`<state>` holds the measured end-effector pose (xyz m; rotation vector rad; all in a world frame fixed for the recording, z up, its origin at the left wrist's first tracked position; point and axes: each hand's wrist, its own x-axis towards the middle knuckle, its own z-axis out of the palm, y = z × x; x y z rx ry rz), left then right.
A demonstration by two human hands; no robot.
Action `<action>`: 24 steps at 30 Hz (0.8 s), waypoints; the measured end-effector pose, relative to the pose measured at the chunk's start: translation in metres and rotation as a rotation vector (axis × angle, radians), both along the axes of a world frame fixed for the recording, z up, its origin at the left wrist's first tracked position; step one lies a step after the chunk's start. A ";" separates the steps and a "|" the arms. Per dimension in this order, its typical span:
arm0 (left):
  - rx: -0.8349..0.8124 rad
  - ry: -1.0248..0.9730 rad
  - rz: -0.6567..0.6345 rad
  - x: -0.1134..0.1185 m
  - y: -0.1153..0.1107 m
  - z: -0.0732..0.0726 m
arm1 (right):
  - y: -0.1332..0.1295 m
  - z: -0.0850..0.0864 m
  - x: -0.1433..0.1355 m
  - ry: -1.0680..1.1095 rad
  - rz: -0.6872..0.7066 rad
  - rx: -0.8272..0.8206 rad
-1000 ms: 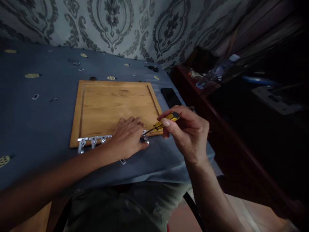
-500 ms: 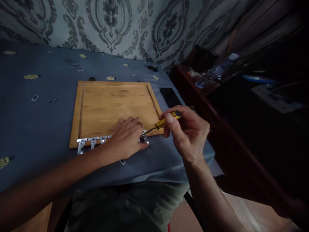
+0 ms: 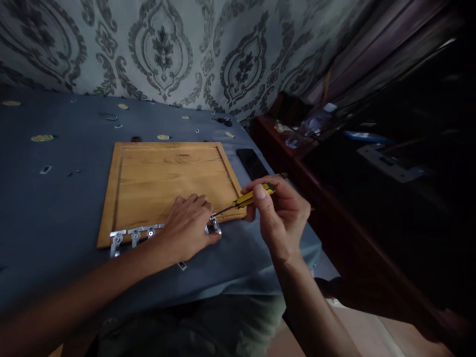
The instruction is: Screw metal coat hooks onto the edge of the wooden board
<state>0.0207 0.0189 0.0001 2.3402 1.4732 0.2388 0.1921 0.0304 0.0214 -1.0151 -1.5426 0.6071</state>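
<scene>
A framed wooden panel [image 3: 167,183] lies flat on the blue cloth in front of me. Several metal hinges [image 3: 117,240] line its near edge, some partly hidden by my left forearm. My left hand [image 3: 191,223] rests over the near edge, its fingers closed on a metal hinge [image 3: 216,227] at the right end of the row. In my right hand [image 3: 280,213] is a yellow and black screwdriver [image 3: 245,199], pinched by the handle. Its shaft slopes down to the left, and the tip meets the hinge beside my left fingers.
A black phone [image 3: 253,163] lies right of the panel, with keys [image 3: 223,121] farther back. Small metal plates [image 3: 46,169] and screws [image 3: 74,172] are scattered on the cloth. A dark red table [image 3: 266,134] at the right carries a plastic bottle [image 3: 316,119] and a blue-handled tool [image 3: 366,137].
The whole scene sits lower and slightly left as the head view tilts up. Both hands keep their places at the hinge, and the screwdriver tip is still on it.
</scene>
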 end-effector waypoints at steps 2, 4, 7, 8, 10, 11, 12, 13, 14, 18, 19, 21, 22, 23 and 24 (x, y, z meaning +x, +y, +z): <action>0.000 0.001 0.002 0.000 0.000 0.000 | 0.000 -0.001 0.000 0.003 -0.021 0.004; -0.006 0.009 0.004 0.000 0.000 -0.001 | 0.000 -0.002 0.000 0.000 -0.025 0.004; -0.001 0.011 -0.003 0.000 0.001 -0.002 | 0.001 -0.003 -0.001 -0.001 -0.008 0.000; -0.001 0.013 -0.004 0.000 0.001 -0.002 | 0.001 -0.003 -0.001 -0.001 -0.003 -0.001; -0.003 0.019 -0.004 0.000 0.001 -0.002 | 0.002 -0.003 -0.002 0.003 0.006 -0.005; -0.003 0.020 -0.003 0.000 0.001 -0.002 | 0.002 -0.003 -0.002 0.007 0.011 -0.007; -0.002 0.019 -0.003 0.000 0.001 -0.002 | 0.002 -0.003 -0.003 0.011 0.018 -0.008; 0.002 0.015 -0.004 0.000 0.000 -0.002 | 0.002 -0.003 -0.003 0.012 0.024 -0.010; 0.007 0.010 -0.006 0.000 0.000 -0.002 | 0.001 -0.003 -0.003 0.010 0.028 -0.011; -0.009 0.017 -0.010 -0.001 0.001 -0.001 | 0.000 -0.003 -0.002 -0.027 0.033 -0.001; -0.015 0.021 -0.010 -0.001 0.001 -0.001 | 0.000 -0.004 -0.002 -0.038 0.035 0.005; -0.015 0.024 -0.009 -0.001 0.001 -0.001 | 0.000 -0.004 -0.002 -0.050 0.036 0.017; -0.007 0.023 -0.008 0.000 0.001 -0.001 | 0.000 -0.005 -0.002 -0.051 0.037 0.022; 0.003 0.022 -0.006 0.000 0.001 -0.002 | 0.000 -0.005 -0.002 -0.051 0.038 0.027; 0.010 0.021 -0.003 0.000 0.001 -0.002 | 0.000 -0.006 -0.002 -0.051 0.040 0.030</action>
